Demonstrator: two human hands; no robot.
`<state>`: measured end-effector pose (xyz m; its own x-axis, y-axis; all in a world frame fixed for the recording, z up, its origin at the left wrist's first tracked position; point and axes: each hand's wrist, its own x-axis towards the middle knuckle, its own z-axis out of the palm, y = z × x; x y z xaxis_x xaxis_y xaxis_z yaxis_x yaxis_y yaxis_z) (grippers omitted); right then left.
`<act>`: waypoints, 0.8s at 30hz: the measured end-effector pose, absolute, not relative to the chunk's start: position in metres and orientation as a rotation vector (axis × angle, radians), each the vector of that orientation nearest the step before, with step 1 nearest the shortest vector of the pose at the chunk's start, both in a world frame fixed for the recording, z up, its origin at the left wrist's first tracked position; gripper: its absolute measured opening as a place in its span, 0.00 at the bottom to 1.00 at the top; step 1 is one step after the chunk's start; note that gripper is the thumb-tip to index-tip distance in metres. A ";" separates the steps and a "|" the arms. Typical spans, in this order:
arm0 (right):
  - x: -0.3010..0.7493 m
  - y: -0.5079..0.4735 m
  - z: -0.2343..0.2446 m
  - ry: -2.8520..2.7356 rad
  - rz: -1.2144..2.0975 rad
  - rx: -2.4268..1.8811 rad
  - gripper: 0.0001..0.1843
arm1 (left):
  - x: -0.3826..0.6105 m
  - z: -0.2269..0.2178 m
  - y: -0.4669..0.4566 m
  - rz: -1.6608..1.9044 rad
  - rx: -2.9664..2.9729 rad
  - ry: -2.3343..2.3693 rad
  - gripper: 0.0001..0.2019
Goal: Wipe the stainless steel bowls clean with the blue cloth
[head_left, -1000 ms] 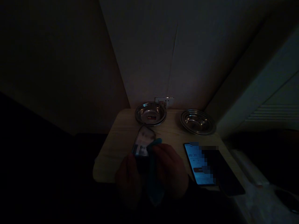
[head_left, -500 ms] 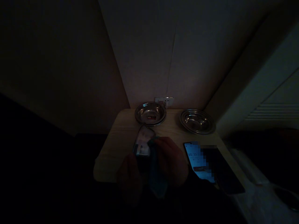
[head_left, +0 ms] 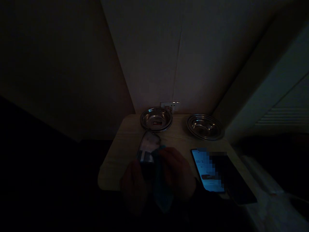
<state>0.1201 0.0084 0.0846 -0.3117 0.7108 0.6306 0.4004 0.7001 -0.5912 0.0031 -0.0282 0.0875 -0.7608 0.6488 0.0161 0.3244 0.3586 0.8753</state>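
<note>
A shiny, mirror-like metal plate (head_left: 150,143) with a rounded far end is tilted above the table's middle; its lower part is lost in shadow. At its near left edge my left hand (head_left: 134,187) is closed, with thumb and fingers together on it. My right hand (head_left: 178,170) pinches a blue cloth (head_left: 163,193), whose upper end touches the plate's right side. The rest of the cloth hangs down between both hands. Darkness hides the exact shape of the plate and most of my fingers' undersides.
On the small pale wooden table (head_left: 116,161) stand shallow metal bowls (head_left: 156,120) at the back left and a stack of similar bowls (head_left: 205,127) at the back right. A lit phone (head_left: 205,170) beside a dark case lies to the right. A wall socket (head_left: 170,105) sits behind.
My right hand and the cloth have slid slightly down along the plate toward me. My left hand keeps its place. The view has shifted a little.
</note>
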 end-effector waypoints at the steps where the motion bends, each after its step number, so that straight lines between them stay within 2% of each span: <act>1: 0.120 0.009 0.084 -1.923 0.402 -0.864 0.14 | 0.003 0.087 -0.028 1.371 0.856 2.301 0.19; 24: 0.120 0.012 0.086 -2.063 0.313 -0.825 0.15 | 0.000 0.087 -0.028 1.365 0.910 2.302 0.19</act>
<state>0.1196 0.0117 0.0856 -0.4036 0.6581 0.6357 0.4400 0.7487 -0.4957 -0.0004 -0.0276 0.0867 -0.7485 0.6611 0.0513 0.3620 0.3427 0.8669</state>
